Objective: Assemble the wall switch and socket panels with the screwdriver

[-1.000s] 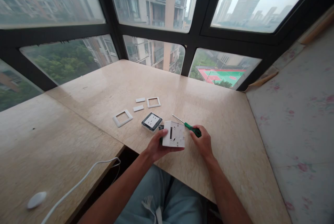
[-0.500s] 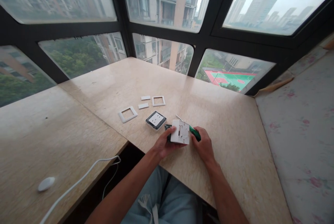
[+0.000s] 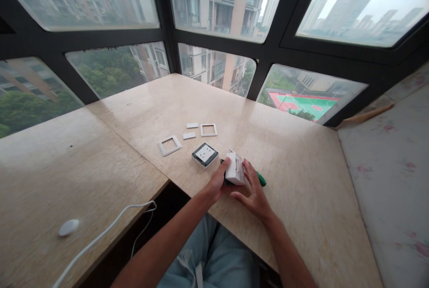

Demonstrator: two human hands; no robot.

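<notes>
My left hand grips a white switch box from its left side, just above the marble tabletop. My right hand cups the same box from the right, its fingertips pressed on the box's face. A green-handled screwdriver lies on the table behind my right hand, mostly hidden by it. A dark part shows under the box, too hidden to name.
A grey-framed socket module lies left of the box. Beyond it are two white frames and two small white plates. A white cable with an oval switch crosses the left desk. A flowered mattress borders the right.
My right hand has let go of the screwdriver and moved onto the white box. The box has turned more upright and edge-on. The view has shifted slightly left.
</notes>
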